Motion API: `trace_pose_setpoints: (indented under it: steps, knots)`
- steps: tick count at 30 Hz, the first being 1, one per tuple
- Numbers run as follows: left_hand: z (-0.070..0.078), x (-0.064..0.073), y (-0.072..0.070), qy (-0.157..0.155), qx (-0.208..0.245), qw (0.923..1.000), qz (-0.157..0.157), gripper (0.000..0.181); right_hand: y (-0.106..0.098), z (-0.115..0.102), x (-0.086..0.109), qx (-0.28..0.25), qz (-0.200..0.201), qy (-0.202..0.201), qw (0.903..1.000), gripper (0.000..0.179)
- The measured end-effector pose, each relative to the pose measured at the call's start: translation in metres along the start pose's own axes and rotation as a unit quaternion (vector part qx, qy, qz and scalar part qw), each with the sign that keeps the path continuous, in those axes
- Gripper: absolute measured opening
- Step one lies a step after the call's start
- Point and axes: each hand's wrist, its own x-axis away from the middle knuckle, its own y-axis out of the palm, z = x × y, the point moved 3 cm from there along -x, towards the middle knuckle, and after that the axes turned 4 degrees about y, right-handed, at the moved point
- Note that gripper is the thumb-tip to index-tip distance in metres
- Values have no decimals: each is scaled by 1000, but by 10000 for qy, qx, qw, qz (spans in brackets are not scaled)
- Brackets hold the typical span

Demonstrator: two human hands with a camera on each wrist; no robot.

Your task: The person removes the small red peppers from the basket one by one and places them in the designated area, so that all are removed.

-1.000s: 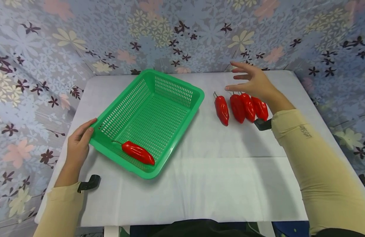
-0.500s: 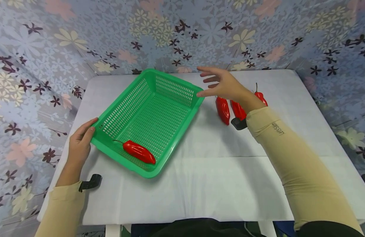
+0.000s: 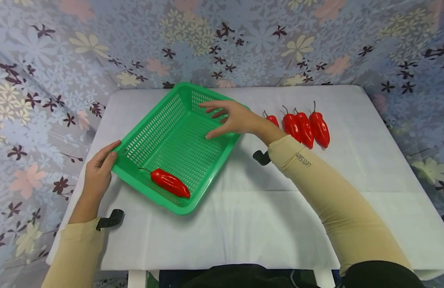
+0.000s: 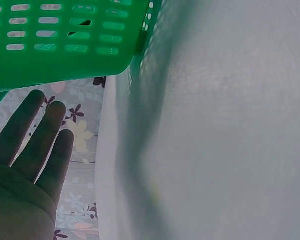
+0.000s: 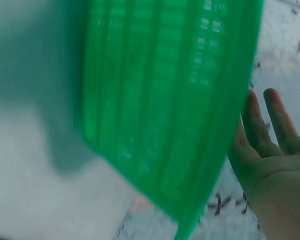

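Observation:
A green plastic basket (image 3: 161, 200) with perforated walls stands on the white-covered table. One red pepper (image 3: 169, 183), stem still on, lies inside at its near end. My left hand (image 3: 98, 172) holds the basket's left corner, thumb on the rim; in the left wrist view the other fingers (image 4: 40, 135) stretch out below the rim. My right hand (image 3: 233, 118), fingers spread and holding nothing, hovers over the basket's right side. In the right wrist view that hand (image 5: 277, 165) shows beyond the basket wall (image 5: 160, 100). More red peppers (image 3: 304, 129) lie in a row right of the basket.
The white tablecloth (image 3: 243, 224) covers the table. Flower-patterned fabric (image 3: 254, 44) hangs along the back and both sides. A black wrist mount (image 3: 112, 219) sticks out from each cuff, the right one low over the cloth near the basket.
My right hand has moved left from above the row of peppers to over the basket, uncovering most of the row. The left hand and the pepper in the basket have stayed put.

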Motion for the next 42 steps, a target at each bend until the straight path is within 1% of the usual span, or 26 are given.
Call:
trace_pose_setpoints:
  steps: [5, 11, 17, 23, 26, 30, 33, 38, 42]
  knots:
    - [-1, -1, 1, -90, -98, 9999, 19, 36, 27, -5, -12, 184, -375, -256, 9988, 84]
    - [-3, -1, -1, -201, -236, 9995, 65, 35, 62, -11, -23, 247, -916, -296, 9951, 87]
    - [-2, -1, -3, -285, -304, 9991, 23, 36, 97, -20, -32, 276, -1537, -445, 9867, 91]
    - [-2, -1, -2, -272, -230, 9994, 48, 36, 124, -30, -30, 308, -1986, -474, 9785, 94]
    - [-3, -1, -3, -258, -213, 9994, 47, 36, 134, -34, -28, 518, -2164, -486, 9737, 96]
    - [-4, -2, -4, -221, -194, 9995, 63, 35, 145, -39, -27, 1076, -2300, -493, 9660, 95]
    - [-4, -2, -4, -195, -170, 9996, 72, 35, 151, -42, -27, 1392, -2344, -494, 9608, 96]
    - [-4, -2, -4, -183, -220, 9996, 54, 35, 158, -42, -27, 1520, -2453, -460, 9564, 100]
    - [-5, -2, -2, -190, -173, 9997, 64, 35, 161, -41, -27, 1677, -2541, -330, 9520, 105]
